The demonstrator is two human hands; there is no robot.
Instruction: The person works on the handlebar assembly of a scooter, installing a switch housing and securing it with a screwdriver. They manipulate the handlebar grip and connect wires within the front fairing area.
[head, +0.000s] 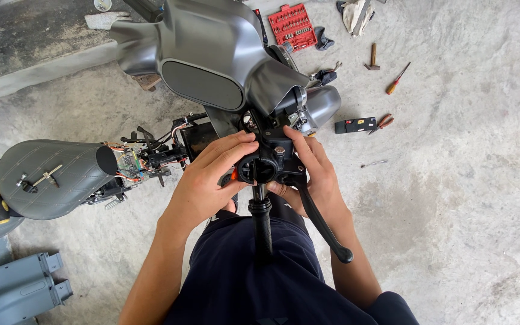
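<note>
**Hands clamped on a scooter's brake-lever housing, loose parts all around**

Knees in dark trousers [254, 271] sit nearest, right under the work, so anything dropped lands in the lap or rolls off onto the concrete floor [452, 210]. Just above, the left hand [209, 180] wraps its grip around the black switch housing [266, 162] on the handlebar, fingers pressed against its left face; the right hand [314, 174] pinches the same housing from the other side, thumb on top. The brake lever [323, 225] juts toward the right forearm and could snag it if the housing twists. Bare wires [130, 162] beside the seat [49, 177] hang exposed and could catch. Farther out, pliers [383, 122], screwdriver [397, 79], hammer [372, 57] and red socket set [292, 25] litter the floor; open room lies right.
</note>
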